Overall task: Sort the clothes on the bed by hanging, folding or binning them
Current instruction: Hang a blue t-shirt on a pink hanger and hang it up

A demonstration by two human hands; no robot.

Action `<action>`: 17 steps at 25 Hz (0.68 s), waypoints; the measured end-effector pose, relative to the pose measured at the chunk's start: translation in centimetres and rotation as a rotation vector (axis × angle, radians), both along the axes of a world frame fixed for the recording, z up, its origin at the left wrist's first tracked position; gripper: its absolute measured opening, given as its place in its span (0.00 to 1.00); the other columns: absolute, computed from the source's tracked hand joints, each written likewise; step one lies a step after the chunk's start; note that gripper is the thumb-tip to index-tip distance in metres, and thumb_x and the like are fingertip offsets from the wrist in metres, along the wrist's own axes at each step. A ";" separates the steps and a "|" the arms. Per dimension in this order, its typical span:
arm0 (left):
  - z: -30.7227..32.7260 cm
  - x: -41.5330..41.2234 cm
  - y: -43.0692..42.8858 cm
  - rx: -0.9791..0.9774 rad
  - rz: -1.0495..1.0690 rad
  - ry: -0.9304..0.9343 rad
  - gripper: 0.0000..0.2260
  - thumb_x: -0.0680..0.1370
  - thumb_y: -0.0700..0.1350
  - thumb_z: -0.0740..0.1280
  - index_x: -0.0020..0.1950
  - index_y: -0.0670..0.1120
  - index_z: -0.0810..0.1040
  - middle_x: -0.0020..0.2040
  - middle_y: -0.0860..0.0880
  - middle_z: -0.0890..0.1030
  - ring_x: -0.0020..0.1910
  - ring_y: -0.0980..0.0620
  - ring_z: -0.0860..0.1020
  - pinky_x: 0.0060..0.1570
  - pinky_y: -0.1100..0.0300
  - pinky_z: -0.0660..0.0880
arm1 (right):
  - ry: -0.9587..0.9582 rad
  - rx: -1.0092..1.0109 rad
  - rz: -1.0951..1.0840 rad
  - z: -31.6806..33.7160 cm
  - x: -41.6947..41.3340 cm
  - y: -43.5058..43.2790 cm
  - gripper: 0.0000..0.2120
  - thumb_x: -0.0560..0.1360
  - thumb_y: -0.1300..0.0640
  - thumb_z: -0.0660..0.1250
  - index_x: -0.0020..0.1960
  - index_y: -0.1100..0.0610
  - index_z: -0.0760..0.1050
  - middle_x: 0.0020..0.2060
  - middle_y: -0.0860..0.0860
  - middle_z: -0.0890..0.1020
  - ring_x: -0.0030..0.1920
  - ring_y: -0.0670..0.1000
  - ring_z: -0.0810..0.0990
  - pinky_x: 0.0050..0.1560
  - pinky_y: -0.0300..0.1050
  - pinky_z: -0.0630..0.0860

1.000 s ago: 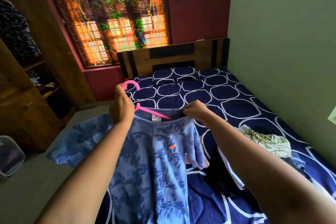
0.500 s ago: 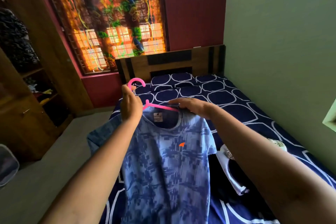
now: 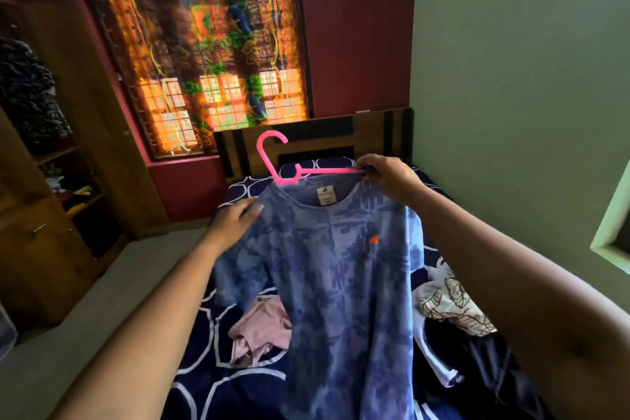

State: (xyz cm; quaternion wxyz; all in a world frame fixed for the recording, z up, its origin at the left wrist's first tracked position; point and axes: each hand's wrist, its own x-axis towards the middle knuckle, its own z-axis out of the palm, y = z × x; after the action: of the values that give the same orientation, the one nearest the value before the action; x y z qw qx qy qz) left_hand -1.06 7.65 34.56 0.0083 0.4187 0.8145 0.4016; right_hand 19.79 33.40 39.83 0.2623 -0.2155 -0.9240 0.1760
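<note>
Right, the blue T-shirt (image 3: 341, 266) is up in the air over the bed (image 3: 218, 351), hung on a pink hanger (image 3: 269, 164), front facing the person, neck label showing, small orange logo on the chest. The hanger's hook points up and curls to the right, in front of the wooden headboard (image 3: 368, 133).

Right hand (image 3: 385, 177) is at the shirt's shoulder, fingers and thumb curled and pinching the end of the hanger's arm, with a bit of dark fabric caught in the pinch. It carries the load. Left hand (image 3: 235, 218) is lower, on the other shoulder: fingers straight and close together, lying flat against the cloth, gripping nothing. On that side the hanger's arm is inside the shirt, out of sight.

The hem hangs down toward the navy sheet with its white rings. Under the shirt, a crumpled pale pink garment (image 3: 262, 327) lies on the sheet. Off to the right, near the green wall (image 3: 511, 78), a white leaf-print garment (image 3: 450, 303) sits on top of a dark garment (image 3: 477, 368). Open wardrobe shelves (image 3: 51, 181) stand at the left, and a bright patterned curtain (image 3: 211, 61) covers the window behind the bed.
</note>
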 end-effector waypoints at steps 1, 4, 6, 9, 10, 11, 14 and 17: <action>0.1 -0.4 -0.1 -0.048 0.012 0.075 0.15 0.79 0.43 0.66 0.65 0.41 0.76 0.58 0.44 0.80 0.53 0.56 0.77 0.46 0.71 0.69 | 0.024 -0.021 0.008 0.4 0.3 0.4 0.15 0.74 0.59 0.64 0.59 0.47 0.77 0.52 0.51 0.83 0.53 0.57 0.80 0.52 0.52 0.77; 1.0 -1.2 0.3 -0.097 0.098 0.247 0.12 0.73 0.47 0.74 0.54 0.44 0.84 0.50 0.44 0.85 0.48 0.49 0.82 0.46 0.59 0.74 | 0.071 -0.027 0.016 0.5 0.8 2.3 0.16 0.70 0.54 0.64 0.56 0.43 0.75 0.48 0.48 0.83 0.50 0.54 0.81 0.50 0.54 0.78; 1.3 -1.1 0.7 -0.023 0.167 0.266 0.10 0.69 0.48 0.77 0.47 0.45 0.85 0.44 0.46 0.85 0.44 0.47 0.83 0.42 0.55 0.75 | 0.138 -0.062 0.019 0.7 1.5 2.2 0.16 0.70 0.57 0.66 0.56 0.44 0.77 0.50 0.48 0.83 0.51 0.54 0.81 0.53 0.54 0.78; 1.5 0.3 1.2 0.169 0.199 0.449 0.06 0.68 0.44 0.78 0.39 0.44 0.83 0.40 0.47 0.83 0.39 0.46 0.81 0.37 0.57 0.73 | 0.218 -0.096 -0.042 1.5 3.3 1.8 0.20 0.70 0.65 0.69 0.59 0.50 0.78 0.54 0.49 0.83 0.55 0.53 0.80 0.59 0.50 0.75; 1.6 0.7 1.1 0.224 0.156 0.530 0.06 0.68 0.42 0.78 0.38 0.43 0.82 0.39 0.48 0.83 0.38 0.46 0.81 0.37 0.57 0.73 | 0.232 -0.094 -0.071 1.6 3.8 2.0 0.21 0.70 0.66 0.70 0.60 0.51 0.78 0.55 0.49 0.83 0.57 0.53 0.80 0.60 0.50 0.74; 1.6 0.7 1.1 0.257 0.079 0.606 0.07 0.67 0.42 0.78 0.37 0.43 0.82 0.38 0.50 0.82 0.37 0.48 0.80 0.36 0.57 0.74 | 0.237 -0.082 -0.092 1.7 4.3 2.3 0.21 0.70 0.66 0.69 0.60 0.52 0.78 0.55 0.50 0.82 0.57 0.54 0.79 0.61 0.51 0.73; 2.2 0.9 1.2 0.203 -0.146 0.434 0.09 0.67 0.50 0.77 0.41 0.48 0.81 0.38 0.58 0.80 0.38 0.56 0.79 0.38 0.58 0.76 | 0.255 -0.059 -0.113 1.7 5.4 2.7 0.19 0.70 0.65 0.70 0.60 0.52 0.79 0.54 0.52 0.83 0.57 0.56 0.79 0.63 0.55 0.71; 3.4 2.3 2.8 0.035 -0.163 0.042 0.18 0.74 0.48 0.72 0.62 0.48 0.76 0.53 0.60 0.78 0.49 0.56 0.78 0.45 0.61 0.72 | 0.330 -0.085 -0.056 1.5 6.0 3.0 0.18 0.68 0.66 0.72 0.56 0.54 0.80 0.51 0.53 0.84 0.54 0.57 0.81 0.59 0.56 0.74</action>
State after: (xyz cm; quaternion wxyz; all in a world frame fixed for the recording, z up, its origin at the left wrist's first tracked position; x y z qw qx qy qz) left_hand 1.22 10.45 37.96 0.0167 0.4919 0.7707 0.4048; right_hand 25.81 36.39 41.30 0.4057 -0.2201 -0.8538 0.2407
